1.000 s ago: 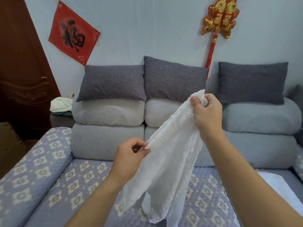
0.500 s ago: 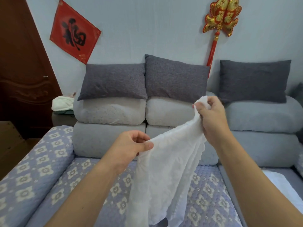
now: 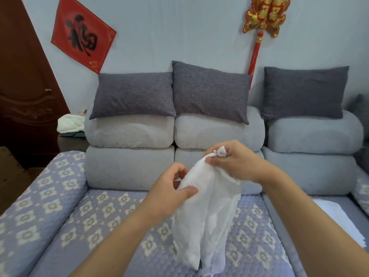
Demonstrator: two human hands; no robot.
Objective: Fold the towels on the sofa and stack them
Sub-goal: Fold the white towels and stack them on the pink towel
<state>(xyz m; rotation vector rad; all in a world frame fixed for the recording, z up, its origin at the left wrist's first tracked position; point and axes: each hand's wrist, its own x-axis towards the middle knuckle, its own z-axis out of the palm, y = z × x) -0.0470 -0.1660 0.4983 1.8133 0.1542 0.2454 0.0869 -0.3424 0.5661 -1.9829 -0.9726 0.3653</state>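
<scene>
A thin white towel hangs bunched in the air over the sofa seat. My right hand grips its top corner, a small tuft of cloth poking out above the fingers. My left hand is lower and to the left, pinching the towel's edge between thumb and fingers. The towel's lower end droops to the patterned seat cover. Another white towel lies flat on the seat at the right, partly hidden behind my right forearm.
Three dark grey pillows lean along the sofa's grey back cushions. The patterned left armrest borders the seat. A crumpled white cloth sits on a side table beyond the armrest, by a brown door.
My right hand has come down and toward the left, and my left hand has slid up the towel's edge. The hands are closer and the towel hangs more bunched.
</scene>
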